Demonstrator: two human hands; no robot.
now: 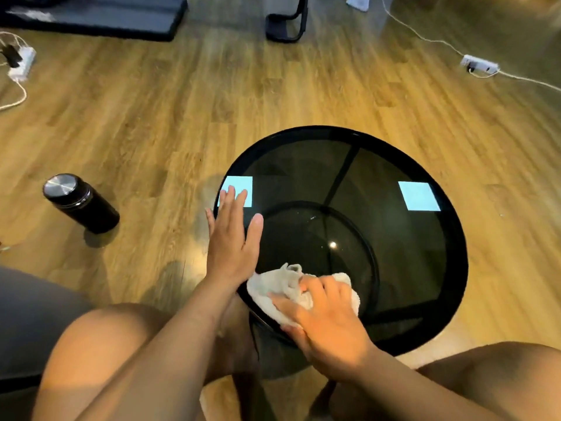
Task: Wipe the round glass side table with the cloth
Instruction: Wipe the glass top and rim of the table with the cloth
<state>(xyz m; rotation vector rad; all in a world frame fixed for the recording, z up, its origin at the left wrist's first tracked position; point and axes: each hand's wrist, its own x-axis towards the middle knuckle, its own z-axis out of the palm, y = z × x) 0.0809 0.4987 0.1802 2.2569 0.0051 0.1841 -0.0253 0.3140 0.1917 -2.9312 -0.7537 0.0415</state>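
The round glass side table (394, 238) has a dark tinted top in a black rim and stands on the wooden floor between my knees. A crumpled white cloth (282, 287) lies on the near left part of the glass. My right hand (324, 317) presses down on the cloth, fingers curled into its folds. My left hand (232, 235) lies flat with straight fingers on the table's left edge, just beyond the cloth. Two bright rectangular reflections show on the glass.
A black flask with a silver lid (80, 203) stands on the floor to the left. Power strips with cables lie at the far left (19, 63) and far right (479, 64). A dark mat (97, 16) and a black chair base (285, 24) are farther back.
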